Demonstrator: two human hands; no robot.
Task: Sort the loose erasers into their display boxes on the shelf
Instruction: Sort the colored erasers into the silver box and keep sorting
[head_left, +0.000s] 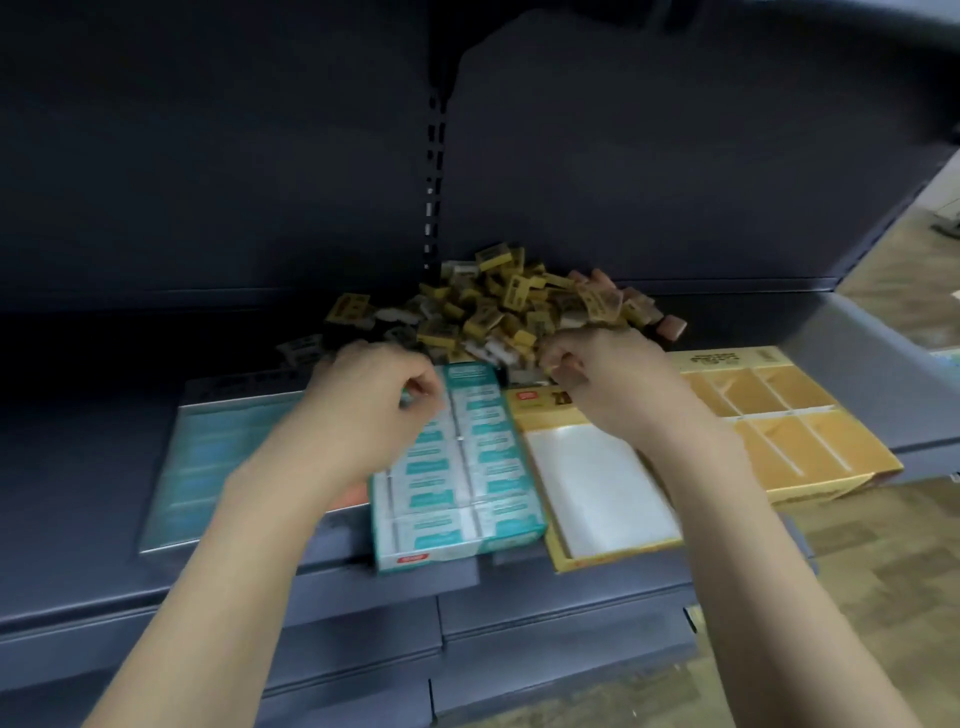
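A heap of loose erasers (509, 306), mostly yellow-sleeved with some white and brown ones, lies at the back of the dark shelf (78, 493). In front of it stands a teal display box (462, 483) packed with teal-and-white erasers. My left hand (374, 395) hovers over that box's far left corner, its fingertips pinching a small teal eraser. My right hand (608, 379) is at the heap's front edge with curled fingers, holding a small brownish eraser (567, 368). A yellow box (597, 483) with a white bottom lies under my right wrist.
A yellow-orange box (774, 421) with dividers sits at the right end of the shelf. A flat blue-grey box (218, 457) lies to the left, partly under my left forearm. A slotted upright (434, 171) runs up the back panel. Wood-pattern floor (883, 597) shows on the right.
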